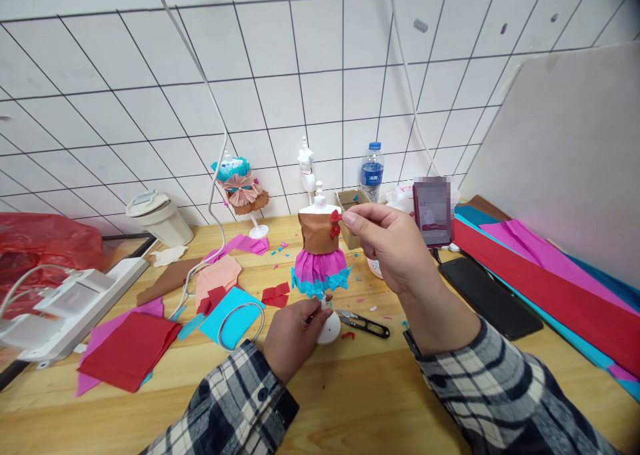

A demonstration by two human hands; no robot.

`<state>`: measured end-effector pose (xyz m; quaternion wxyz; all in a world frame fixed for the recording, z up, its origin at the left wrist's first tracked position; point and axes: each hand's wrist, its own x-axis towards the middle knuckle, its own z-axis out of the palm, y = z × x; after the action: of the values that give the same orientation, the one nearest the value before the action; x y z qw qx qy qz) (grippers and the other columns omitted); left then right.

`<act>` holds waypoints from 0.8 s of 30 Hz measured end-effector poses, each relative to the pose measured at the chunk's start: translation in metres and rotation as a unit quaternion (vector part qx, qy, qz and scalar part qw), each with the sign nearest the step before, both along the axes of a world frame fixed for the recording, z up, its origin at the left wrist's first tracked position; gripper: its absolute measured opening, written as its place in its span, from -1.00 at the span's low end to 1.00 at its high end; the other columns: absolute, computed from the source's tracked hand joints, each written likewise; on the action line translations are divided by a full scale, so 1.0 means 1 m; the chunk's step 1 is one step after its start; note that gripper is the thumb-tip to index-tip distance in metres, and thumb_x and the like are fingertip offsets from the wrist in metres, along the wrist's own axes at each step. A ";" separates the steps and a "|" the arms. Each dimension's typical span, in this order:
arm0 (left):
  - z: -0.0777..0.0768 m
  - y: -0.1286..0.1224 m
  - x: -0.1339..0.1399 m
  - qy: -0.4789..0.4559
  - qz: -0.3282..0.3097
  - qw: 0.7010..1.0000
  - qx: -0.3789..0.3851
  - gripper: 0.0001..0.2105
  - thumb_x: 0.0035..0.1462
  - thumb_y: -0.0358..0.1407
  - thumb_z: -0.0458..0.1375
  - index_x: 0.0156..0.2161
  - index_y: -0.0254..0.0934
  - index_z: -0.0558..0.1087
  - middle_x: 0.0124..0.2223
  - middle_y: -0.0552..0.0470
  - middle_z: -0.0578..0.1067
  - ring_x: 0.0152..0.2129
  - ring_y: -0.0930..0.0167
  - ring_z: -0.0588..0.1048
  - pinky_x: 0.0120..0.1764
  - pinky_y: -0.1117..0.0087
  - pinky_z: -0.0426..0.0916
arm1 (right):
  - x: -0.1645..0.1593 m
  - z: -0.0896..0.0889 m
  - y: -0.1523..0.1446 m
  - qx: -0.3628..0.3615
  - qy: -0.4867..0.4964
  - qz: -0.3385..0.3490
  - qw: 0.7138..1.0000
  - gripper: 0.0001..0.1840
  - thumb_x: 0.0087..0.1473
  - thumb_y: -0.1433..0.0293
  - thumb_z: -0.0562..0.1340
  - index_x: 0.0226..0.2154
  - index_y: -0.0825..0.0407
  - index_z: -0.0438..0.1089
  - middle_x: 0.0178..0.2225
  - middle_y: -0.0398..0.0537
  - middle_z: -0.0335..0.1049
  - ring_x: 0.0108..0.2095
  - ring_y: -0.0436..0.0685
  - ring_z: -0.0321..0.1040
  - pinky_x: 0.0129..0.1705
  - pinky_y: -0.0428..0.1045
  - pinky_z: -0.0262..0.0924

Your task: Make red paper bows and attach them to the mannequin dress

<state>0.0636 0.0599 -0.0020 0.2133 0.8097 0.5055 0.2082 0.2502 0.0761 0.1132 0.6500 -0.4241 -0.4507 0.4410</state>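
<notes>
A small white mannequin [320, 208] on a stand wears a brown paper bodice [316, 233] and a pink paper skirt [320, 265] with a blue ruffled hem. My left hand [294, 338] grips its thin stem just under the skirt, above the round white base [329, 329]. At the bodice's right side, my right hand [395, 245] pinches a small red paper bow [335, 217] between thumb and forefinger. More red paper sits directly below that bow on the bodice. Black thread snips [367, 323] lie beside the base.
Red paper sheets [131, 349], a blue square [233, 316] and scraps lie left, near a power strip [95, 308]. Behind stand a dressed mannequin [245, 195], a bare one [307, 165], a water bottle [372, 173] and a cardboard box [351, 235]. A black phone [490, 296] and long paper strips [545, 271] lie right.
</notes>
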 end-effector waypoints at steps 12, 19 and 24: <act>-0.001 -0.001 0.000 0.005 0.001 1.000 0.003 -0.74 0.21 -0.17 0.04 -0.20 -0.20 0.55 -0.32 -0.05 0.62 -0.43 0.36 0.55 -0.41 0.47 0.29 | -0.004 -0.003 0.002 -0.020 0.006 0.018 1.000 -0.74 -0.17 0.23 0.40 -0.45 0.07 0.48 -0.62 -0.26 0.23 -0.64 -0.13 -0.02 -0.61 -0.13 -0.10; 0.001 -0.001 0.000 -0.005 -0.002 1.000 0.003 -0.75 0.21 -0.17 0.04 -0.24 -0.19 0.55 -0.29 -0.05 0.63 -0.42 0.36 0.56 -0.40 0.47 0.30 | -0.006 -0.006 0.003 -0.010 0.001 0.009 1.000 -0.74 -0.15 0.23 0.39 -0.44 0.06 0.45 -0.60 -0.25 0.25 -0.63 -0.12 -0.01 -0.61 -0.13 -0.09; 0.000 0.000 0.000 -0.012 -0.005 1.000 0.006 -0.75 0.21 -0.17 0.04 -0.27 -0.20 0.54 -0.28 -0.05 0.63 -0.40 0.36 0.57 -0.39 0.48 0.32 | -0.005 -0.007 0.004 0.006 -0.006 -0.001 1.000 -0.76 -0.12 0.23 0.38 -0.45 0.06 0.43 -0.60 -0.26 0.22 -0.63 -0.12 -0.03 -0.61 -0.13 -0.10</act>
<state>0.0637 0.0598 -0.0022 0.2153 0.8109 0.4979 0.2195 0.2449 0.0800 0.1066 0.6501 -0.4234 -0.4570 0.4350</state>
